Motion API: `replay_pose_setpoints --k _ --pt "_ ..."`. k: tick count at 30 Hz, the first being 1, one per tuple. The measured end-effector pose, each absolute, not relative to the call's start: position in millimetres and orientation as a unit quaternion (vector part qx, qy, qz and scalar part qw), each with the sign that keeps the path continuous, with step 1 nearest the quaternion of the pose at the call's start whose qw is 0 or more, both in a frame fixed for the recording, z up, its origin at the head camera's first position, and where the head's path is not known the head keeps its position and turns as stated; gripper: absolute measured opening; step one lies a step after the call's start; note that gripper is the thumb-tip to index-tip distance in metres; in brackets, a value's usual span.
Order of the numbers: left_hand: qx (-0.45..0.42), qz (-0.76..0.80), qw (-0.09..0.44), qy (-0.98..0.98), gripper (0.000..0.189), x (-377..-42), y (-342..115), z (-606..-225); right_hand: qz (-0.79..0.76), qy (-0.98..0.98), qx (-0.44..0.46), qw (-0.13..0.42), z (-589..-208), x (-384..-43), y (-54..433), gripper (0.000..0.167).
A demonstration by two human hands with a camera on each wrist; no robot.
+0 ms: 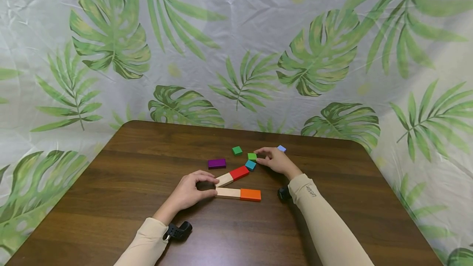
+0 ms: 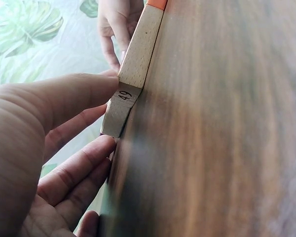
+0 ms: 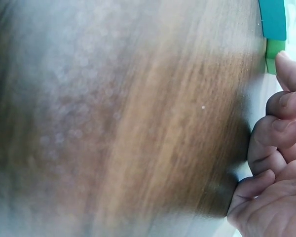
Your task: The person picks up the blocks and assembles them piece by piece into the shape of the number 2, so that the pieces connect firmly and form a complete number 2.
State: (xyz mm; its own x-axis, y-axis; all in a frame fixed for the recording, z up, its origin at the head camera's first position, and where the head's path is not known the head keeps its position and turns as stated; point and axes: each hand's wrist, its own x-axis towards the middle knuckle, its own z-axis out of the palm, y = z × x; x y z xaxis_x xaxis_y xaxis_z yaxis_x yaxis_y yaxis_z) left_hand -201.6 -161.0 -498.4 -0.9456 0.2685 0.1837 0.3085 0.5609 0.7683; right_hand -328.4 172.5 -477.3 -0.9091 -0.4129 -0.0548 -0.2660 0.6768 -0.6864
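Observation:
In the head view my left hand holds the near ends of two plain wood blocks, index finger at the upper one and thumb at the lower one. The left wrist view shows the thumb pressed by a wood end marked 49. A red block continues the upper piece, and an orange block the lower, so the two rows spread in a V. My right hand pinches a light green block at its right side. A teal block lies between it and the red block.
A purple block lies left of the red one. Farther back are a darker green block and a light blue block, partly behind the right hand. The brown table ends at a leaf-patterned cloth.

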Motion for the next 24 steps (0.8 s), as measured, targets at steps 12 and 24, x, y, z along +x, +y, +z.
replay_pose_setpoints --k 12,24 --pt "-0.163 -0.437 0.024 -0.884 0.025 -201.1 -160.7 -498.0 -0.362 0.907 -0.189 0.104 -476.5 -327.3 172.9 0.039" --pt "-0.171 -0.436 0.02 -0.883 0.026 -202.2 -161.1 -499.3 -0.37 0.903 -0.191 0.103 -477.6 -327.1 173.8 0.04"
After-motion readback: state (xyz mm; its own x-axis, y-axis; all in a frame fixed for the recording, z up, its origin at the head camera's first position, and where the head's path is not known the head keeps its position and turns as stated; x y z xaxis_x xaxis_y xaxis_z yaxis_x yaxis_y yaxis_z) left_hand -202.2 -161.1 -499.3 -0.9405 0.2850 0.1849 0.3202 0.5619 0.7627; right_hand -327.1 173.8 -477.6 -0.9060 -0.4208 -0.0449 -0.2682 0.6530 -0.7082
